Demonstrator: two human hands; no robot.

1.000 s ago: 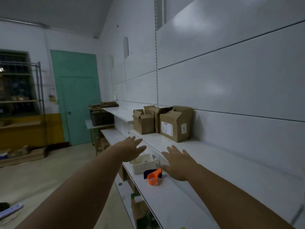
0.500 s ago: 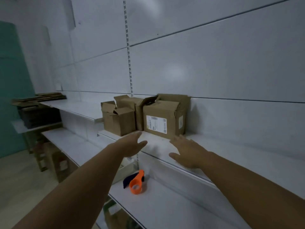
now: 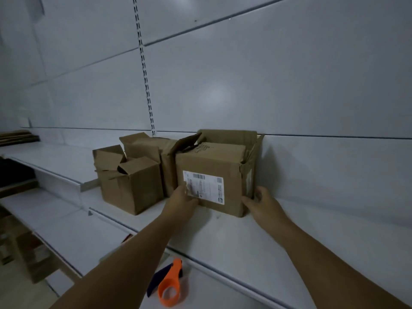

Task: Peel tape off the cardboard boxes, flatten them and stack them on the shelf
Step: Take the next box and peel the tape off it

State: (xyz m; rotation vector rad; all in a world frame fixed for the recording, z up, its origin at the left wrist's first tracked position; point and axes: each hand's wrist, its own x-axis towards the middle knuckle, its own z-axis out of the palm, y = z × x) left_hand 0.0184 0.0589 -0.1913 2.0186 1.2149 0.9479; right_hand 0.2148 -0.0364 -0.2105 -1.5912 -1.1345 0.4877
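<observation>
While three cardboard boxes stand in a row at the far edge of the white shelf (image 3: 289, 237), against the wall, bare shelf lies open to their right and near side. Both hands clasp the rightmost, labelled box (image 3: 211, 175): left hand (image 3: 181, 202) spread on its front left corner, right hand (image 3: 264, 205) pressed to its right side. Upright, its flaps point upward. One orange tape dispenser (image 3: 170, 286) lies on the lower shelf.
</observation>
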